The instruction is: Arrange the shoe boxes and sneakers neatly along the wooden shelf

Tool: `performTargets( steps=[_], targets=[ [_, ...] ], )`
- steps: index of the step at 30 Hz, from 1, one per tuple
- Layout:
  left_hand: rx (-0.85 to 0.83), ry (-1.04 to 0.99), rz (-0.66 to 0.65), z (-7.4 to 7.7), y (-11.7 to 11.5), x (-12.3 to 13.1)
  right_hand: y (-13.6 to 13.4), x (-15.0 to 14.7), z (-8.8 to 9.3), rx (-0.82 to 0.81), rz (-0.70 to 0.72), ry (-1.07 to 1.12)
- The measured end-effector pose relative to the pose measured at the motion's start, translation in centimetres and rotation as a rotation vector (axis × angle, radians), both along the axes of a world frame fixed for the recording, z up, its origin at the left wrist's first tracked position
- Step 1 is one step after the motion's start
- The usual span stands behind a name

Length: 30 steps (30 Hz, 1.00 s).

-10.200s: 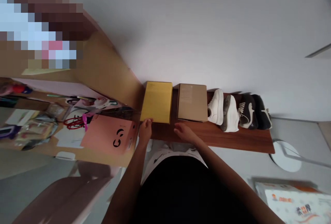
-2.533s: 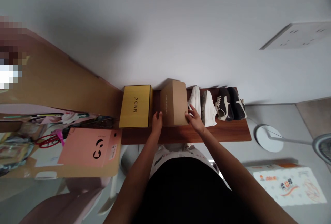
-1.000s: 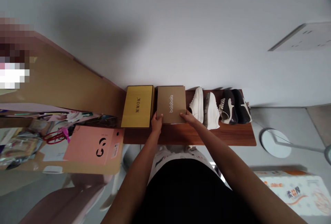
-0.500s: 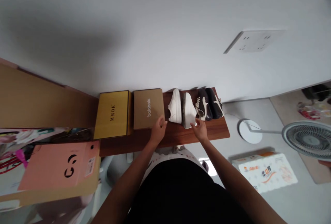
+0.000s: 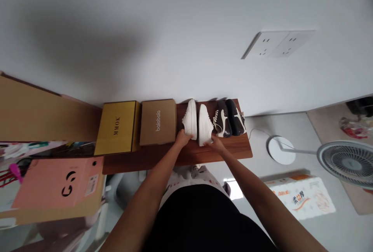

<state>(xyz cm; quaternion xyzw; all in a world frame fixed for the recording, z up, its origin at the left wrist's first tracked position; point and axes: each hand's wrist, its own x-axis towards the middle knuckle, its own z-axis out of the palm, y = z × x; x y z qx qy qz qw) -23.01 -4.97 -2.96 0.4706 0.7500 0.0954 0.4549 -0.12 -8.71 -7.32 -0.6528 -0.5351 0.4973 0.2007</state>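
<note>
Two white sneakers lie side by side on a narrow reddish-brown wooden shelf point(image 5: 186, 159), toes toward the wall. My left hand point(image 5: 183, 138) grips the heel end of the left white sneaker point(image 5: 190, 118). At the heel of the right white sneaker point(image 5: 205, 126), my right hand point(image 5: 216, 143) has its fingers closed on it. Just to the right stands a pair of dark sneakers with cream trim, the nearer one point(image 5: 222, 118) beside the outer one point(image 5: 236, 118). A brown "balabala" shoebox point(image 5: 158, 122) sits close to my left hand.
A yellow MMOK box point(image 5: 116, 127) occupies the shelf's left part. Further left are a pink box point(image 5: 55, 182) and a tall cardboard panel point(image 5: 43, 112). On the right floor stand a fan point(image 5: 348, 162) and a white tissue pack point(image 5: 303, 197). Wall sockets point(image 5: 279, 44) are above.
Both hands have closed in on the heels of the white sneakers and taken hold. The right white sneaker sits a bit straighter. The view has shifted slightly.
</note>
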Motion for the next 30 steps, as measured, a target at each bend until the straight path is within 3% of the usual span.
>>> performTargets(
  steps=[6,12,15,20,25,30],
  targets=[
    [0.077,0.138,-0.254,2.9,0.8,0.4,0.9,0.3,3.3,0.116,0.153,-0.003],
    [0.080,0.338,-0.535,5.3,0.3,1.9,2.6,-0.6,7.1,0.164,0.479,-0.495],
    [0.091,0.429,-0.588,5.3,-0.1,3.2,3.5,-2.0,8.4,0.149,0.624,-0.644],
    [0.094,0.490,-0.588,4.0,-0.2,4.5,4.4,-3.9,9.2,0.091,0.766,-0.743],
    [0.111,0.524,-0.570,2.8,0.1,4.7,5.3,-4.6,9.1,0.070,0.803,-0.751],
    [0.134,0.514,-0.514,2.5,0.4,4.7,6.0,-5.1,8.5,0.057,0.801,-0.754]
  ],
)
